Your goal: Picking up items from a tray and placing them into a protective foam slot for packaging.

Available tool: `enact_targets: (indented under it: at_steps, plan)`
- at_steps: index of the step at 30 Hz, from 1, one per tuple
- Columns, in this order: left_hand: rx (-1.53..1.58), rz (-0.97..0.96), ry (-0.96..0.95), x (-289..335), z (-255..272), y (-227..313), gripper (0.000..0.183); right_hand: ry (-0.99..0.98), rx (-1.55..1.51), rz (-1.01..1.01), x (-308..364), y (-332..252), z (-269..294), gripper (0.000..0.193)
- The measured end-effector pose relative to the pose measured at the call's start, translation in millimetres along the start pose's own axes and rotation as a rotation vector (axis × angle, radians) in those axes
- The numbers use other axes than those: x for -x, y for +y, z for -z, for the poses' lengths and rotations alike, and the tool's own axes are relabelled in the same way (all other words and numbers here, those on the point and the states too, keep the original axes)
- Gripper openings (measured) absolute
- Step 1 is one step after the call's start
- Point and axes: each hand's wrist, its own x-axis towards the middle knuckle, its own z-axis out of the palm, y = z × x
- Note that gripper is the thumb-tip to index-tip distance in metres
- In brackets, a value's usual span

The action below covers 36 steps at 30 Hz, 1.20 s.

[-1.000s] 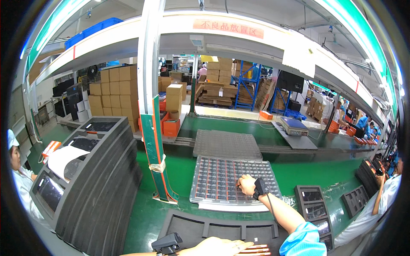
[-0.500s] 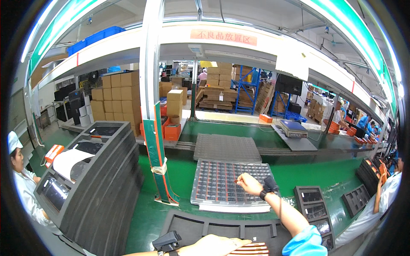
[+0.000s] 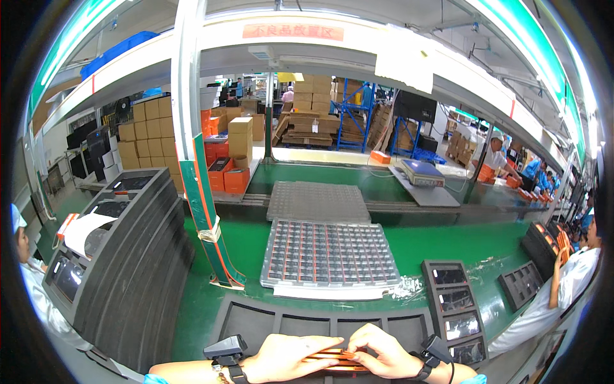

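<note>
Low in the middle, my left hand (image 3: 284, 357) is closed around several thin, flat, orange-edged slabs (image 3: 339, 367), held in a stack. My right hand (image 3: 382, 352) meets the stack from the other side, its thumb and forefinger pinched at the slabs' near end; any small piece between those fingertips is hidden. Both hands are over a black foam tray (image 3: 310, 320) with large rectangular recesses. Beyond it lies a clear plastic tray (image 3: 329, 256) filled with rows of small dark parts with reddish strips between them.
At left rises a tall stack of black foam trays (image 3: 137, 256), next to a green post (image 3: 208, 211). A foam tray with dark-screened panels (image 3: 453, 297) lies at right. Behind are an empty grey tray (image 3: 318, 200) and a scale (image 3: 422, 173). Co-workers sit at both sides.
My right hand has left the clear tray of small parts and come back toward me, to the slabs in my left hand. The slabs have been raised slightly, and the view has shifted.
</note>
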Motion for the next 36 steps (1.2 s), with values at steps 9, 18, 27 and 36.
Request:
enact_targets:
  at_steps: [9,18,27,36]
  plan:
    - [-0.125,-0.042,-0.004,11,-23,-31,0.025,0.038,-0.190,-0.116,0,4,-16,0.013]
    - [-0.018,-0.034,-0.014,7,-14,-22,0.023,0.063,-0.128,-0.059,5,7,-8,0.012]
    - [-0.020,-0.030,-0.036,4,-15,-23,0.023,0.074,-0.279,-0.081,11,8,10,0.013]
    - [-0.029,-0.039,-0.019,3,-15,-24,0.019,0.148,-0.482,-0.200,26,21,22,0.017]
